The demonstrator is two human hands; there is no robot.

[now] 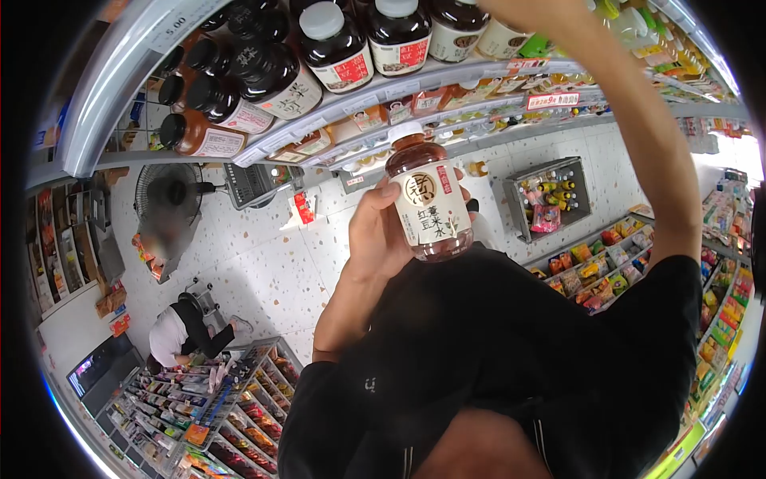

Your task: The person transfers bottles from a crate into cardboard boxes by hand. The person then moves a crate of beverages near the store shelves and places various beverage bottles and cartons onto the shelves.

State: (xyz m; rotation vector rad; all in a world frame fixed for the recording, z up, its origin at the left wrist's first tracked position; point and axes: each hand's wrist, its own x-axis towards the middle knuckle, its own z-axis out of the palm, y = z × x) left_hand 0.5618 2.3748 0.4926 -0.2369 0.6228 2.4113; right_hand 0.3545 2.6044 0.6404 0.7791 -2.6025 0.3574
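Observation:
A drink bottle [429, 195] with a white cap and a cream label with Chinese characters stands upright before my chest. My left hand [378, 226] is wrapped around it, thumb on the near side and fingertips showing past its right edge. The liquid inside looks reddish brown. My right arm stretches up to the shelf, where my right hand [536, 11] is cut off by the top edge, so its fingers are hidden. Closest to that hand are bottles with cream labels [501, 40]. Further left stand dark bottles with white caps and red-and-white labels [345, 60].
Black-capped bottles [275, 80] lean at the shelf's left end. A grey crate [550, 198] of bottles and packets sits on the speckled floor. A fan [169, 195] and a bending person [187, 331] are at left. Snack racks [594, 271] line the right.

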